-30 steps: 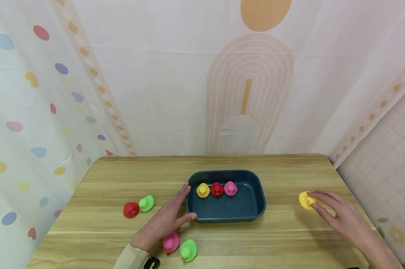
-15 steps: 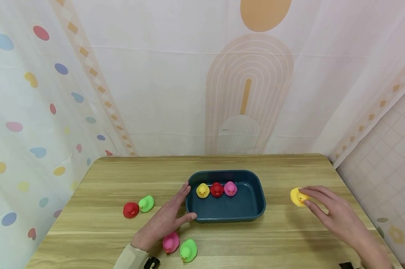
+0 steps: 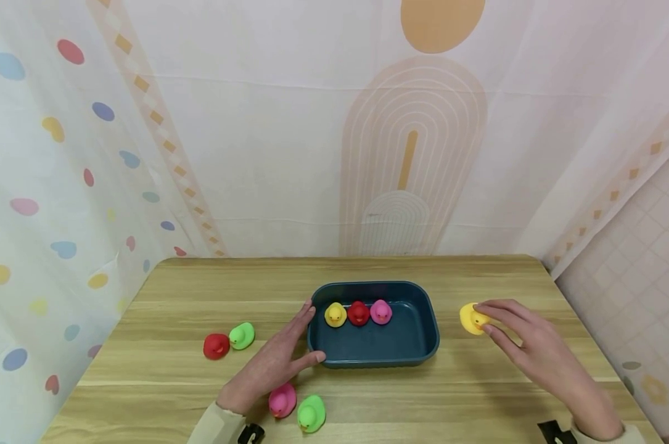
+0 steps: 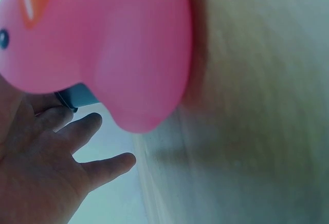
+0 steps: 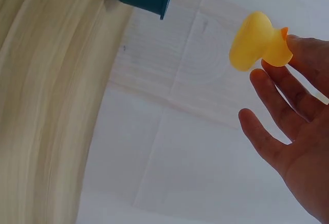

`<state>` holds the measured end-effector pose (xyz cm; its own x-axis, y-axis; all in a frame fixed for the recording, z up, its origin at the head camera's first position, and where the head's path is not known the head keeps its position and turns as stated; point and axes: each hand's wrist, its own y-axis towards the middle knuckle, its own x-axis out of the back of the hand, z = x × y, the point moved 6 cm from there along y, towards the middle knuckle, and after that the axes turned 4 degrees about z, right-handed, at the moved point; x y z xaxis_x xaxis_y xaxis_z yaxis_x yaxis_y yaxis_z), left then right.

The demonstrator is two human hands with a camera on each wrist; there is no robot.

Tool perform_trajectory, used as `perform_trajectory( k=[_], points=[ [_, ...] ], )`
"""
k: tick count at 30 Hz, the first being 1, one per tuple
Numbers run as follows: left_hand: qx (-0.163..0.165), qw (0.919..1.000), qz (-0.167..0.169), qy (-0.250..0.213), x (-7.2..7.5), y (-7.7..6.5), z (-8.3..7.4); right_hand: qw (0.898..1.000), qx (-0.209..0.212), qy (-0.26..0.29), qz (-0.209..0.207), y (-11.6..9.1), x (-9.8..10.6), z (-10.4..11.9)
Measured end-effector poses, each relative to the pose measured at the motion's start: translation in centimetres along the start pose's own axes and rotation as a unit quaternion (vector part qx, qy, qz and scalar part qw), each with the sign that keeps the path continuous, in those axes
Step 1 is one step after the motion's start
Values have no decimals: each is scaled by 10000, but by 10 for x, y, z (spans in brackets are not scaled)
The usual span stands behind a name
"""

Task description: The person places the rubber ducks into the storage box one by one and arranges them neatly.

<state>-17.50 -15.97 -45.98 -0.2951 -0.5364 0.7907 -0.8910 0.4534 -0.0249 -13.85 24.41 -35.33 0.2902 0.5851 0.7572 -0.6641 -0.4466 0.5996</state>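
A yellow rubber duck is pinched between the thumb and fingers of my right hand, held above the table to the right of a dark teal tray. The right wrist view shows that duck clear of the wood. My left hand rests against the tray's left end, its fingers extended and the thumb at the near rim. Inside the tray a yellow duck, a red duck and a pink duck sit in a row along the far side.
Left of the tray stand a red duck and a green duck. Beside my left wrist are a pink duck and another green duck. A patterned curtain hangs behind the wooden table.
My right hand has carried the yellow duck leftward and slightly away from me, closer to the tray. My left hand and the other ducks have stayed in place.
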Motion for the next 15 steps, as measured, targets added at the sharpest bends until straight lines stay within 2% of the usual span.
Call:
perform_trajectory(
  k=[7, 15],
  points=[
    [5, 10000, -32, 5, 0, 0, 0, 9995, 281, 115, -65, 11, -8, 6],
    [9, 10000, -55, 13, 0, 0, 0, 9994, 239, 185, 175, 26, -21, 11]
  ],
)
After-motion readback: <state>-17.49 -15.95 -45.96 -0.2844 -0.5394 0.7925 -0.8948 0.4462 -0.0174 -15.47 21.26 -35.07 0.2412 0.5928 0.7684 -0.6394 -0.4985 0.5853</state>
